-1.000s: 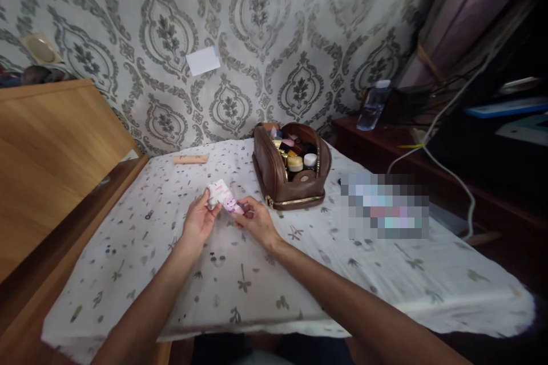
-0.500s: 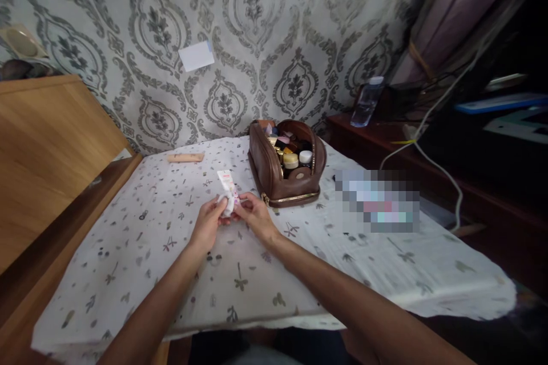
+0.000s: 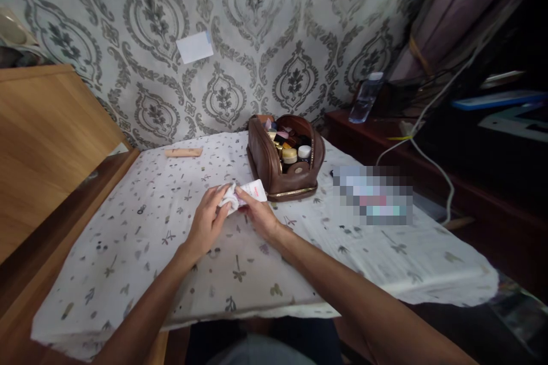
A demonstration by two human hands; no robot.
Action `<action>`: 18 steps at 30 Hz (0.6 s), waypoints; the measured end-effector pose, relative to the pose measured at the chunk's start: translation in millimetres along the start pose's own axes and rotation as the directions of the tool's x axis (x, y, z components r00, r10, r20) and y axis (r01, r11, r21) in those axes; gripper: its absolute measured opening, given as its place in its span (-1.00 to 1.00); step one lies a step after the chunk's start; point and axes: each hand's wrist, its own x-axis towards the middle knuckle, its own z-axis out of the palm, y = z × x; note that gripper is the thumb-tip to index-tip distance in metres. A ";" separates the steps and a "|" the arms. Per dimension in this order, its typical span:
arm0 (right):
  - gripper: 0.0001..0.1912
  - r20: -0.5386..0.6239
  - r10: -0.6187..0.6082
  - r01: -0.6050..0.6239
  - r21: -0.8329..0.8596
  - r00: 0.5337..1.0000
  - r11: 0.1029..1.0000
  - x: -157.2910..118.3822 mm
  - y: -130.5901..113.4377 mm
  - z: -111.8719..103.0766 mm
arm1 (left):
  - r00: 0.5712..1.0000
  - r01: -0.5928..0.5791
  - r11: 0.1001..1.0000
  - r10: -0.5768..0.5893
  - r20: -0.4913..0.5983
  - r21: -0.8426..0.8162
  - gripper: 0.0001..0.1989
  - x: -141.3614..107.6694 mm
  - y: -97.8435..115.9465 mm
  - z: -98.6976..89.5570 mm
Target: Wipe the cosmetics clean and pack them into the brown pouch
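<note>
A white squeeze tube (image 3: 256, 190) with pink print is held over the table, its flat end pointing right. My right hand (image 3: 264, 218) grips it, thumb on top. Against the tube's left end, my left hand (image 3: 206, 221) pinches a crumpled white wipe or cloth (image 3: 228, 198). That end of the tube is mostly covered by the wipe and fingers. Just beyond my right hand stands a brown toiletry bag (image 3: 280, 179), unzipped, with jars and small cosmetics inside.
A peach-coloured tube-like item (image 3: 183, 152) lies at the back left of the patterned tablecloth (image 3: 171, 285). To the right is a blurred-out object (image 3: 372, 197). A clear bottle (image 3: 366, 100) stands on a dark side table. A wooden panel (image 3: 51, 125) borders the left.
The tube has turned from pointing away to pointing right. My right hand has shifted along it, and my left hand now covers its left end with the wipe. The view has tilted slightly.
</note>
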 end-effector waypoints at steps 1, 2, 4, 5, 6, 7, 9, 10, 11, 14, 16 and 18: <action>-0.59 0.009 0.000 0.000 0.032 1.000 0.999 -0.8 -1.3 1.1 | 0.999 0.025 0.999 -0.024 -0.028 0.035 -0.60 -1.7 0.9 -0.2; -0.59 0.023 0.005 -0.006 0.065 1.000 0.998 -1.8 -2.6 2.3 | 0.997 0.056 0.996 -0.052 -0.051 0.070 -0.60 -3.3 1.8 -0.3; -0.59 0.070 0.034 -0.042 0.119 0.997 0.992 -4.0 -4.8 4.6 | 0.992 0.103 0.988 -0.094 -0.081 0.111 -0.63 -5.4 3.1 -0.6; -0.58 0.098 0.057 -0.070 0.138 0.994 0.988 -5.0 -5.4 5.5 | 0.989 0.117 0.987 -0.106 -0.098 0.109 -0.67 -5.8 3.7 -0.8; -0.57 0.126 0.082 -0.101 0.153 0.989 0.983 -5.8 -5.6 6.1 | 0.986 0.127 0.988 -0.115 -0.121 0.090 -0.71 -5.7 4.2 -0.9; -0.56 0.151 0.106 -0.130 0.165 0.983 0.978 -6.3 -5.5 6.3 | 0.980 0.140 0.989 -0.130 -0.149 0.057 -0.71 -5.3 4.7 -0.9; -0.56 0.191 0.144 -0.179 0.182 0.971 0.967 -6.8 -4.9 6.2 | 0.956 0.202 0.979 -0.206 -0.210 -0.040 -0.63 -3.6 6.1 -0.1; -0.57 0.206 0.156 -0.196 0.190 0.966 0.962 -7.0 -4.5 6.1 | 0.934 0.247 0.964 -0.264 -0.239 -0.102 -0.59 -2.4 7.0 0.7; -0.58 0.216 0.160 -0.204 0.199 0.963 0.959 -7.3 -4.3 6.1 | 0.905 0.296 0.939 -0.334 -0.264 -0.173 -0.55 -1.0 8.2 1.9; -0.58 0.227 0.153 -0.203 0.215 0.962 0.955 -9.9 -4.1 8.5 | 0.804 0.398 0.800 -0.540 -0.248 -0.449 -0.47 5.0 13.2 7.3; -0.57 0.236 0.130 -0.180 0.204 0.963 0.962 -13.6 -4.6 12.3 | 0.739 0.398 0.645 -0.647 -0.189 -0.652 -0.45 10.1 17.1 12.0; -0.57 0.292 0.092 -0.139 0.144 0.952 0.980 -18.2 -6.4 16.4 | 0.690 0.354 0.483 -0.713 -0.124 -0.801 -0.49 14.7 21.3 17.2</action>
